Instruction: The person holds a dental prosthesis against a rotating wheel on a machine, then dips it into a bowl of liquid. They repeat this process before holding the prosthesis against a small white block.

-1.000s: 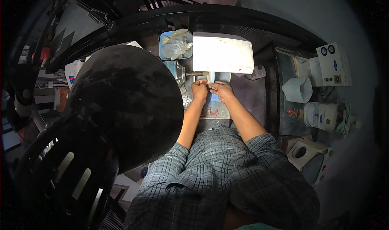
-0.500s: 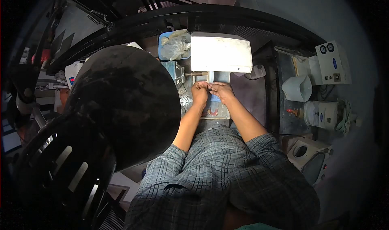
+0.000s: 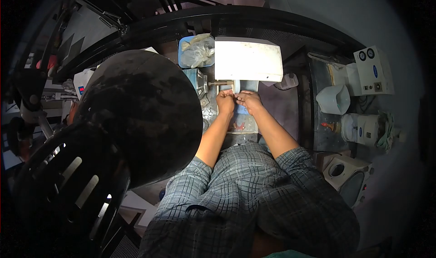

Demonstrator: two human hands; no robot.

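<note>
Workpiece [image 3: 235, 94] between left hand [image 3: 225, 101], right hand [image 3: 250, 102]

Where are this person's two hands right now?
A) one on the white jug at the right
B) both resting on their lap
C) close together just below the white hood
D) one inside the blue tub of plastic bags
C: the left hand and right hand sit side by side, fingertips nearly meeting, right under the white hood, away from the blue tub and the white jug.

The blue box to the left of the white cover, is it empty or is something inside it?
Not empty. The blue box holds crumpled clear plastic bags, which fill most of it and rise above its rim.
</note>
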